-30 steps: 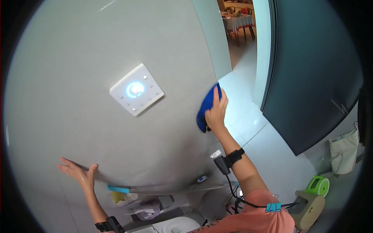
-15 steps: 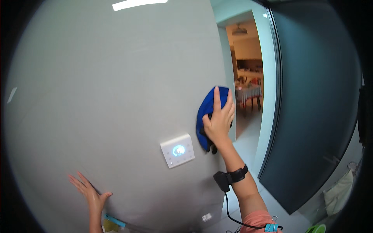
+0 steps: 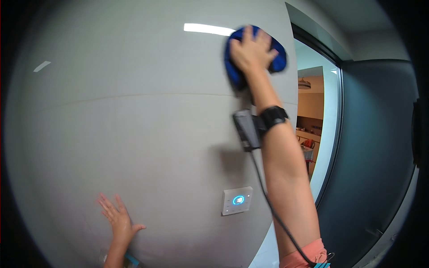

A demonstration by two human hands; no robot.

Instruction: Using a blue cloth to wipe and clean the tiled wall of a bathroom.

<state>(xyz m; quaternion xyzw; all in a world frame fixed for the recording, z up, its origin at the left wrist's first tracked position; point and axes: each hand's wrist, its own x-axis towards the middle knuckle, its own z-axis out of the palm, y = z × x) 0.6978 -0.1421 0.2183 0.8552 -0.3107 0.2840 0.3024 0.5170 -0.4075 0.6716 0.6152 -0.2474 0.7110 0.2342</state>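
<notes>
High on the grey wall (image 3: 147,134), a blue cleaning pad (image 3: 231,67) with dark parts lies against the surface, slightly smeared by motion. My right hand (image 3: 253,51) presses on it from above, fingers spread over its face. A black band (image 3: 273,117) with a small box (image 3: 246,129) and a cable circles my right forearm. Low on the left, my left hand (image 3: 119,221) holds nothing; its fingers are stretched apart close to the wall. Whether the palm touches the wall, I cannot tell.
A white control panel (image 3: 237,201) with a lit round display is mounted on the wall below the pad. To the right are the wall's edge, a doorway into a room with a table (image 3: 308,154), and a dark door (image 3: 373,147). A turquoise thing (image 3: 132,260) shows beside my left wrist.
My right hand has carried the blue pad up the wall, from beside the control panel to well above it. The view has tilted upward. My left hand remains spread low on the left.
</notes>
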